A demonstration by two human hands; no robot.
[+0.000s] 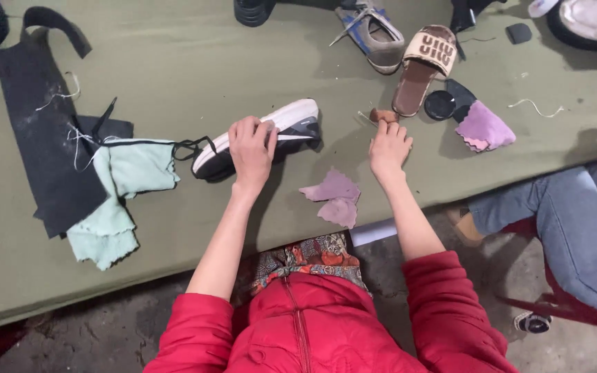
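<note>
A black sneaker with a white sole (291,123) lies on its side on the olive-green table (195,69). My left hand (251,146) rests over its middle, gripping it. My right hand (389,146) reaches forward with fingers together, its fingertips touching a small brown brush (383,115) lying on the table. A mauve cloth (335,197) lies between my two arms near the table's front edge. Black laces trail left from the sneaker toward a mint-green cloth (120,197).
A brown slide sandal (424,65), a grey-blue shoe (373,33), a round black tin (439,105) and another mauve cloth (486,128) lie at the back right. Black material sheets (43,145) cover the left. Another person's jeans-clad legs (561,214) sit at the right.
</note>
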